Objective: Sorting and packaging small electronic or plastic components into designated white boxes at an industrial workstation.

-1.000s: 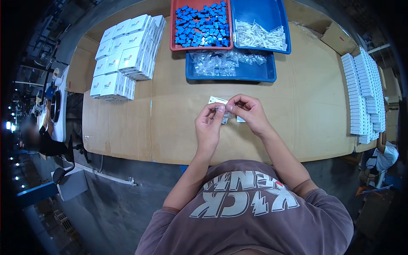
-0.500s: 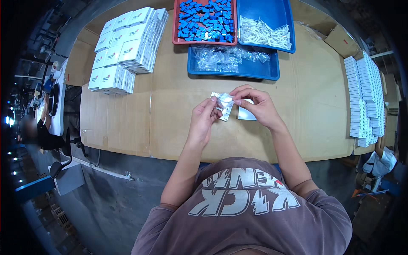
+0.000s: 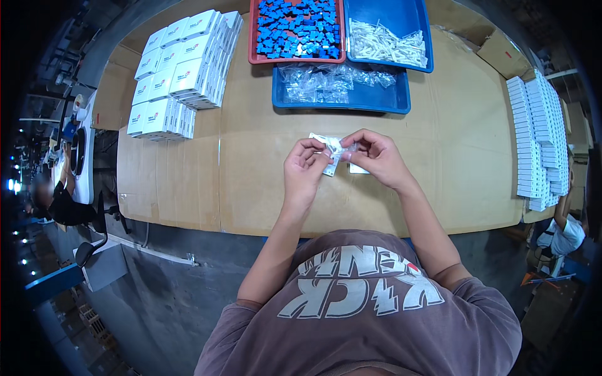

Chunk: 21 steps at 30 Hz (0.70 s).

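Note:
Between the fingertips of both hands is a small clear plastic bag point(image 3: 342, 151), with something whitish at it that I cannot make out. My left hand point(image 3: 305, 169) pinches the bag's left side, fingers curled inward. On the other side, my right hand point(image 3: 380, 160) has thumb and index finger closed on it. Beneath the hands lies a flat white piece with small dark marks point(image 3: 329, 171), partly covered by the fingers. A second plain white piece point(image 3: 358, 169) shows beside it, mostly hidden under my right hand.
Behind the hands, a blue tray point(image 3: 401, 100) holds clear bags. A red tray point(image 3: 253, 55) holds blue parts, and another blue tray point(image 3: 427, 25) whitish sticks. White boxes are stacked left point(image 3: 150, 84) and right point(image 3: 530, 144) on the cardboard-covered table point(image 3: 263, 194). Other people sit at both sides.
My left fingers have curled in further, and my right hand has shifted slightly left, bringing the hands closer on the bag. More of the right white piece is now covered.

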{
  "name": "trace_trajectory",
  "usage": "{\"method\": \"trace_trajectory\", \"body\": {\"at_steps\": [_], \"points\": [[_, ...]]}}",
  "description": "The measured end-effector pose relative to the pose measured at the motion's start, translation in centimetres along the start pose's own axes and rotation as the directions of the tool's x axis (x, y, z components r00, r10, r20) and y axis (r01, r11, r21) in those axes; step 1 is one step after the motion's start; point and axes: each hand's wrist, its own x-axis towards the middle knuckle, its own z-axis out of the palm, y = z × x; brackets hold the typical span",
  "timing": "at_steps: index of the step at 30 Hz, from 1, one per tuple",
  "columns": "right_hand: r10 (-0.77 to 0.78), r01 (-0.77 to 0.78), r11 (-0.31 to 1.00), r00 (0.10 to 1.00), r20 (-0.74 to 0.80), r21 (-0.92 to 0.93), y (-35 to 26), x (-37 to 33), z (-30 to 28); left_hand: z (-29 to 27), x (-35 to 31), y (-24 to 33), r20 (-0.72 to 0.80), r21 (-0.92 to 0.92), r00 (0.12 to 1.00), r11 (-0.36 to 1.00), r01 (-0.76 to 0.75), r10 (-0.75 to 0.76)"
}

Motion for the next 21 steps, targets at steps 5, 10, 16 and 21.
{"method": "trace_trajectory", "body": {"at_steps": [5,10,16,21], "points": [[-0.040,0.040,0.999,0.999,0.004,0.008,0.2,-0.1,0.6,0.1,-0.4,0.3,0.034,0.051,0.998,0.997,-0.061,0.060],[-0.026,0.028,0.994,0.999,-0.023,0.104,0.7,0.0,1.1,-1.2,-0.3,-0.1,0.120,0.227,0.993,0.974,-0.028,0.001],[0.007,-0.002,0.985,1.000,-0.029,0.175,0.3,0.0,1.9,-0.6,-0.3,0.8,0.047,0.209,0.995,0.973,-0.096,0.088],[0.006,-0.003,0.986,1.000,-0.018,0.168,0.0,0.0,1.6,-1.7,0.0,0.5,0.085,0.333,0.995,0.940,-0.078,0.052]]}}
